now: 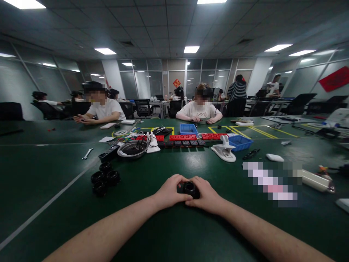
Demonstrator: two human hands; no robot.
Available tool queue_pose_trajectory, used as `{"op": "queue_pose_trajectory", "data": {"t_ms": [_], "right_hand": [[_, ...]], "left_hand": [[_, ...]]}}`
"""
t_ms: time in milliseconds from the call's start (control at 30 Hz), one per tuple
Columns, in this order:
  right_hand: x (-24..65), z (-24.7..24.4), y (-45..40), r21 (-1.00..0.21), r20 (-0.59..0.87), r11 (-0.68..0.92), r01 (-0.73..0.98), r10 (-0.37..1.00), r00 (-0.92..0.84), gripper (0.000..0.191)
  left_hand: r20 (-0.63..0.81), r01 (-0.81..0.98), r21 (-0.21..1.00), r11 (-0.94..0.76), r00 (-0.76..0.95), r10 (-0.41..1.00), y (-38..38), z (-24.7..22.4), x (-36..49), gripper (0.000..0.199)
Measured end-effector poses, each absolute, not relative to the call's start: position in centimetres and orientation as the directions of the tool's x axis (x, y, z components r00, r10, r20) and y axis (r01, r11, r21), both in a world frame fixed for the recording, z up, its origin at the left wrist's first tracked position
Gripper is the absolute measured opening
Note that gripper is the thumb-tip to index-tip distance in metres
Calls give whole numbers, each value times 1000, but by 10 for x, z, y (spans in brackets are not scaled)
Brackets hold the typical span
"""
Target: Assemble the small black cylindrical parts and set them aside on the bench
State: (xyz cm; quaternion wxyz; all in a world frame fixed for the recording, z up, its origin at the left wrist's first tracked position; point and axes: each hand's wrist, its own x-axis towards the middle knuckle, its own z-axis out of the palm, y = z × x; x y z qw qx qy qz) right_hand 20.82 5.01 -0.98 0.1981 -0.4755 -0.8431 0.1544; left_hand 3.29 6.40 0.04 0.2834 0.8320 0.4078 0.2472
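Note:
A round black part with a hole in its top (190, 188) rests on the green table between my two hands. My left hand (173, 190) curves around its left side, the thumb at the near edge. My right hand (205, 193) wraps its right side, and the fingertips of both hands meet around it. Several similar black round parts (105, 177) stand in a cluster on the table to the left.
Beyond my hands lie a metal bowl (132, 150) with black cables, red sockets (183, 137), a white clamp base (224, 148) and a blue tray (240, 142). A wrench (87, 154) lies left. People sit across the green table (152, 167).

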Motion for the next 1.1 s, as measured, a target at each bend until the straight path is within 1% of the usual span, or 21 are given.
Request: {"op": "queue_pose_trajectory", "data": {"t_ms": [67, 133, 200, 533, 667, 800, 867, 933, 1033, 1100], "right_hand": [[216, -5, 54, -562, 133, 545, 623, 802, -582, 56], [222, -1, 57, -633, 69, 533, 562, 761, -645, 50], [226, 2, 60, -669, 24, 513, 538, 738, -674, 42], [228, 3, 66, -714, 43, 536, 451, 676, -735, 25], [227, 2, 66, -728, 34, 503, 466, 705, -708, 22], [225, 1, 65, -760, 4, 426, 490, 758, -652, 24], [224, -1, 65, -753, -6, 396, 525, 793, -609, 25], [221, -6, 64, -719, 5, 388, 576, 832, -554, 29], [214, -14, 62, -618, 56, 386, 684, 890, -452, 35], [208, -18, 59, -522, 110, 375, 767, 921, -375, 33]], "left_hand": [[174, 491, 676, -549, 617, 767, 67, 2, 29, 38], [172, 459, 683, -568, 655, 736, 70, 2, 27, 40], [178, 441, 687, -577, 668, 722, 71, 1, 26, 41], [170, 428, 695, -578, 683, 710, 73, -1, 25, 42], [166, 438, 686, -581, 683, 711, 74, -1, 26, 42], [174, 442, 691, -572, 667, 725, 73, -1, 27, 41], [174, 451, 693, -562, 652, 738, 70, -1, 28, 39], [170, 478, 692, -541, 620, 766, 66, 0, 30, 37], [181, 552, 684, -477, 504, 844, 58, -1, 36, 36], [210, 598, 670, -440, 416, 885, 55, -2, 39, 34]]}}
